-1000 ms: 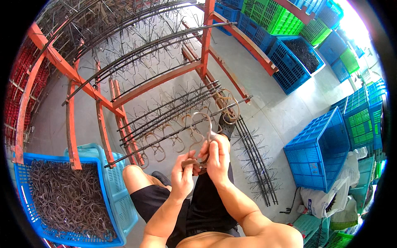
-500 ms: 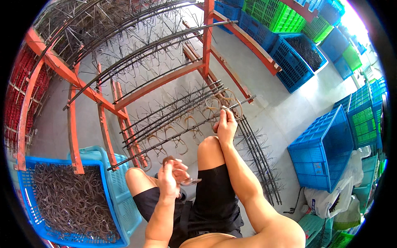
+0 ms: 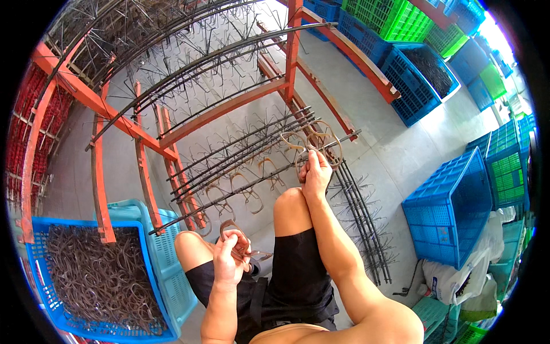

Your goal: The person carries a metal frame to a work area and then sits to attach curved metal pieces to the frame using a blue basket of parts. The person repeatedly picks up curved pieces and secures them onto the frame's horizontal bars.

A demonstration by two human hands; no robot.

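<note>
My left hand (image 3: 230,261), above my thigh, is closed around glossy brown looped pieces (image 3: 242,243) of thin curved strip; their exact kind I cannot tell. My right hand (image 3: 316,172) is raised beside my knee, its fingers pinched on another brown looped piece (image 3: 335,150) at the right end of a dark hooked rod (image 3: 264,176). Farther left along this rod, several similar brown loops (image 3: 239,182) hang from its hooks. Part of the pinched piece is hidden behind my fingers.
A blue crate (image 3: 150,252) full of brown curved pieces stands at the left beside a pale teal crate (image 3: 177,269). An orange metal rack (image 3: 229,112) bearing hooked rods rises ahead. More rods (image 3: 364,223) extend right of my knee. Blue crates (image 3: 444,221) stand at the right.
My left hand has turned and its fingers have closed more around the brown pieces. My right hand stays at the rod's end, shifted slightly. The whole view has moved a little.
</note>
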